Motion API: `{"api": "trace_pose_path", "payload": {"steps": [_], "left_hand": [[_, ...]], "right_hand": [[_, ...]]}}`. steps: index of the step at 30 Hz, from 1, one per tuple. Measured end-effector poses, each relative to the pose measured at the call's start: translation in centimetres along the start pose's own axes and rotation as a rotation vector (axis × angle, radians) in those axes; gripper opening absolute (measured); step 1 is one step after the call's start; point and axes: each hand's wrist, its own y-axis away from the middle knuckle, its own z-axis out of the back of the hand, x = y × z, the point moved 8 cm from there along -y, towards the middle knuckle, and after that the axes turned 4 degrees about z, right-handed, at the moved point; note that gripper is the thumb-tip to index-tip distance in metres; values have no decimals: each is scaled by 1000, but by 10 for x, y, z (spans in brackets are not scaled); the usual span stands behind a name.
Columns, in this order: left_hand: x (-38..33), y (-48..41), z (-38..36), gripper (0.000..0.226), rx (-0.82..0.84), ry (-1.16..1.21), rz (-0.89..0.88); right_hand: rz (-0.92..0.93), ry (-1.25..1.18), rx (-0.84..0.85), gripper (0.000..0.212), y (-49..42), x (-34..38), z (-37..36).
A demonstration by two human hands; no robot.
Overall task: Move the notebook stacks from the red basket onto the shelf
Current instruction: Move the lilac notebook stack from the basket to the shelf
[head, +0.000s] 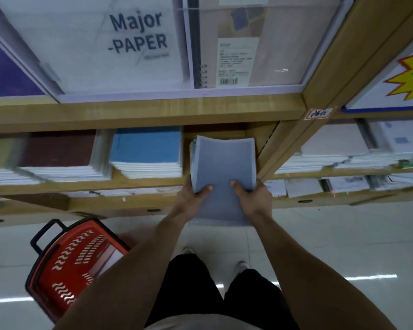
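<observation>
Black trousers and two bare forearms fill the near view above the pale floor. Both reach to a notebook stack with a grey-blue cover. The left hand and right hand each grip a near corner, thumbs pressed on top and fingers curled underneath. The stack's far end is already inside the shelf, in the bay between a blue stack and the wooden upright. Its near end juts out past the shelf's front edge, and whether the bottom rests on the board I cannot tell.

The red basket sits on the floor at the left; what remains in it is unclear.

The stack looks like soft-cover books: fairly heavy together, limp, with smooth covers likely to slide on one another. Its far edge bows a little. It probably wants support from below at both sides and a level push, so that the top books do not skid.
</observation>
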Motion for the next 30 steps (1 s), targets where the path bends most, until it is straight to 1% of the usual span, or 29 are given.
{"api": "trace_pose_path", "payload": {"steps": [4,9,12,15,18,20,22,25,26,30], "left_hand": [[12,-13,-12,57,-49,40,63],[19,-14,-17,61,-74,101,120],[18,-7,-14,51,-122,72,154],[22,0,-11,49,-176,95,203],[33,11,-11,51,-191,271,252],[42,21,-12,59,-210,305,266],[42,33,-13,54,-243,237,230],[36,40,-16,36,-305,159,135],[30,39,-15,33,-322,140,112],[7,20,-6,35,-358,78,80]], "right_hand": [[-5,0,59,67,-18,-19,-8],[-1,-72,185,56,-19,-38,-14],[25,-107,246,54,-8,-48,-15],[-3,-133,292,55,3,-59,-15],[25,-131,288,54,7,-59,-14],[56,-114,268,54,10,-56,-13],[72,-107,238,56,11,-55,-14],[83,-74,198,70,10,-54,-18],[91,-65,190,72,6,-51,-20],[128,-89,142,61,-13,-27,-22]]}}
